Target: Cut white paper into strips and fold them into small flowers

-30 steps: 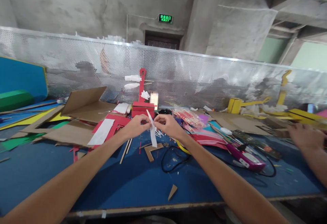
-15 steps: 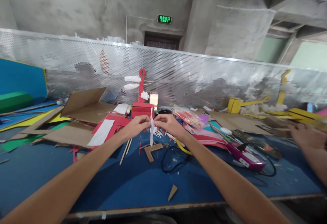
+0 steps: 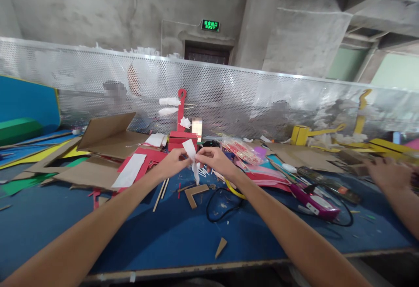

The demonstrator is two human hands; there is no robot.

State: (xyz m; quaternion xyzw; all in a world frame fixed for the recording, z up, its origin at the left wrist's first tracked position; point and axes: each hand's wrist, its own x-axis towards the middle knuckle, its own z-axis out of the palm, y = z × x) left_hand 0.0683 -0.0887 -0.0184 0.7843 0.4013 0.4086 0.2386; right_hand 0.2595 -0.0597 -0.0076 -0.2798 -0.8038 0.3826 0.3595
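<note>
Between my fingertips I hold a strip of thin white paper (image 3: 190,148), pinched near its middle, with its upper end flat and its lower end hanging crumpled. My left hand (image 3: 173,162) grips it from the left; my right hand (image 3: 214,159) pinches it from the right. Just behind is a red box (image 3: 178,140) with an upright red hook-topped post (image 3: 181,112). White paper rolls (image 3: 168,101) and thin sticks project from that post. Below my hands an L-shaped cardboard piece (image 3: 193,196) lies on the blue table (image 3: 157,243), beside two wooden sticks (image 3: 160,195).
Cardboard sheets (image 3: 98,171) and red card with white paper (image 3: 130,171) lie left. To the right are a bag of sticks (image 3: 244,151), a purple power strip (image 3: 314,202) with black cable, and another person's hand (image 3: 389,175). A perforated metal screen (image 3: 235,103) stands behind.
The white paper strip has turned from edge-on to showing its flat upper end, which now leans left. At right, the other person's hand has shifted slightly left.
</note>
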